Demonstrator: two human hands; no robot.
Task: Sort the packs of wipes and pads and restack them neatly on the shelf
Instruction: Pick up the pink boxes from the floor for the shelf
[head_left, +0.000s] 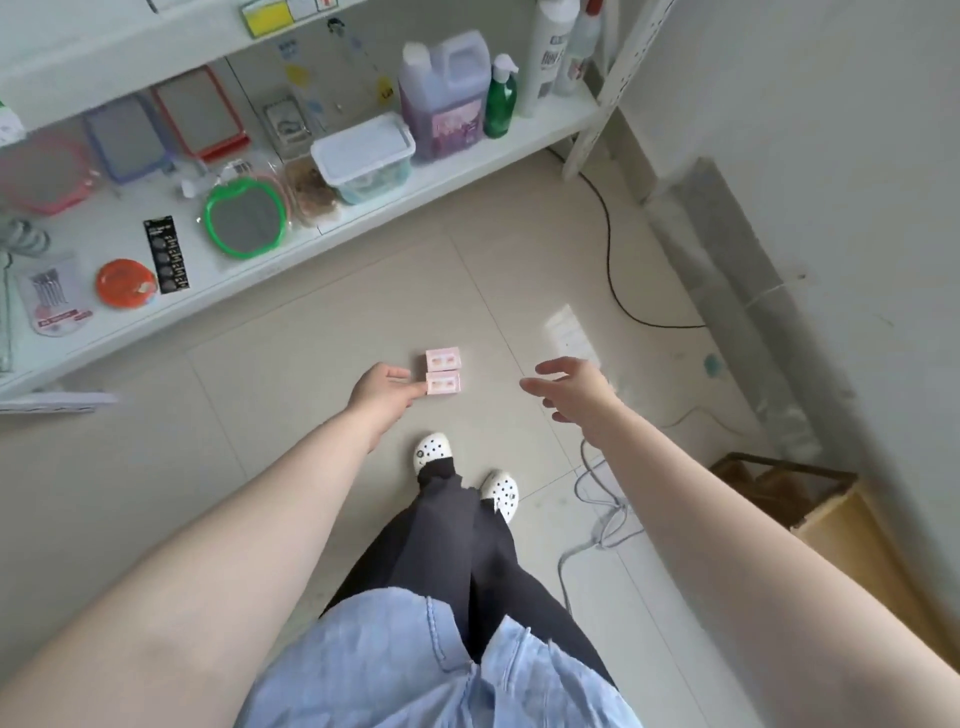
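Two small pink packs (443, 371) sit edge to edge in front of me, above the tiled floor. My left hand (384, 391) reaches forward and its fingertips pinch the left edge of the nearer pack. My right hand (569, 387) hovers to the right of the packs with fingers spread and holds nothing. The white shelf (363, 228) runs along the left and back. No other packs of wipes or pads are visible on it.
The shelf holds framed mirrors (200, 111), a green round mirror (247, 218), a clear lidded box (363, 158), a purple jug (447, 98) and a green bottle (501, 98). A black cable (610, 270) and grey cables (597, 514) cross the floor. A cardboard box (831, 525) stands at the right wall.
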